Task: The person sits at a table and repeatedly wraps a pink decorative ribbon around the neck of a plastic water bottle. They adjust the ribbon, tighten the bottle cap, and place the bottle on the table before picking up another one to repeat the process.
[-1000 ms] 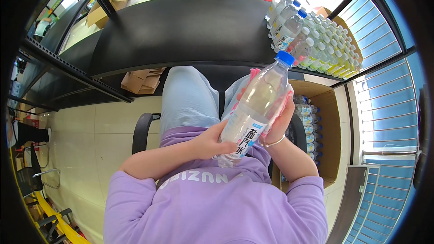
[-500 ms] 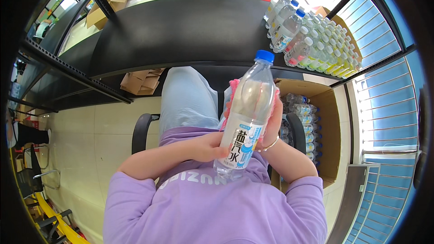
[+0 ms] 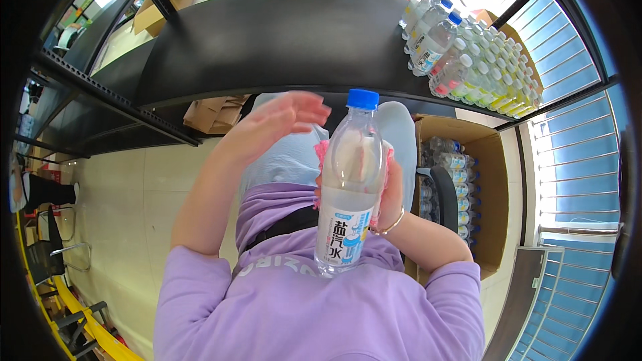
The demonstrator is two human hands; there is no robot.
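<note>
A clear plastic bottle (image 3: 348, 190) with a blue cap and a white printed label stands nearly upright in front of my chest. My right hand (image 3: 392, 190) grips it from behind and the right side. Between that hand and the bottle is a pink-edged cloth (image 3: 322, 154), its lighter part showing through the clear plastic. Most of my right fingers are hidden behind the bottle. My left hand (image 3: 284, 120) is raised to the left of the cap, apart from the bottle. Its fingers are stretched out, slightly smeared by motion, and hold nothing.
Ahead is a black table (image 3: 281, 47). Blue-capped bottles (image 3: 433, 43) and many smaller white-capped bottles (image 3: 495, 73) stand at its right end. An open cardboard box (image 3: 491, 194) with bottles lies right of my chair. Folded cardboard (image 3: 214, 113) sits under the table.
My left hand has let go of the bottle's lower part and risen up and left. The bottle, in my right hand, has shifted left and become more upright.
</note>
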